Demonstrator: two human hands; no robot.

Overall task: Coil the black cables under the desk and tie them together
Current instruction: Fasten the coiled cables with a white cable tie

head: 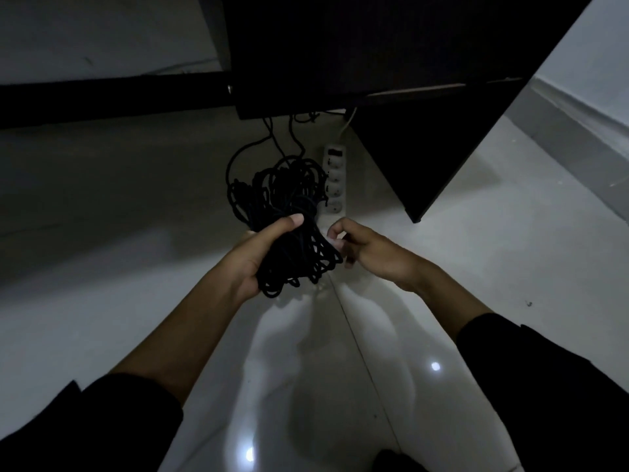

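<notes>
A thick bundle of coiled black cables (289,212) hangs above the white floor at the centre of the view. My left hand (258,250) grips the bundle round its middle, thumb across the top. Loops stick out above and below the grip. Two cable strands (272,134) run from the coil up under the dark desk. My right hand (367,250) is just right of the bundle with its fingers curled, fingertips at the lower loops; whether it pinches a strand is not clear in the dim light.
A white power strip (335,175) lies on the floor behind the bundle, its cord going up under the desk. A dark desk panel (442,148) stands to the right, a dark crossbar (112,97) to the left. White tiled floor (306,369) spreads in front.
</notes>
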